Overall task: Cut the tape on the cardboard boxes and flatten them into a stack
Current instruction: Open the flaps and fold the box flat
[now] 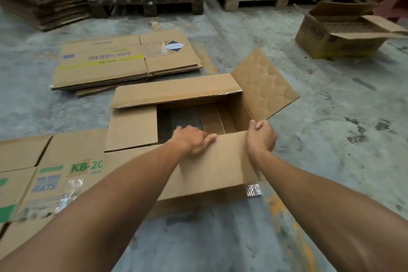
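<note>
1. While the open box (198, 104) sits on the concrete floor (331, 139) with all four flaps out, the step in hand looks like collapsing it; the dark strip showing inside suggests the bottom is already cut through, though that cannot be confirmed.
2. Left hand (192, 141) lies over the top edge of the near flap (216, 161), fingers fairly straight and pressing; right hand (261, 134) is curled round the same flap's right corner, gripping it.
3. Keep both hands on that edge and push diagonally, so the walls fold along their creases rather than buckle.
4. Watch the loose tape (254, 190) at the near corner; it may snag.
5. Once flat, it belongs on the flattened stack (123, 66) just beyond, edges lined up.
</note>
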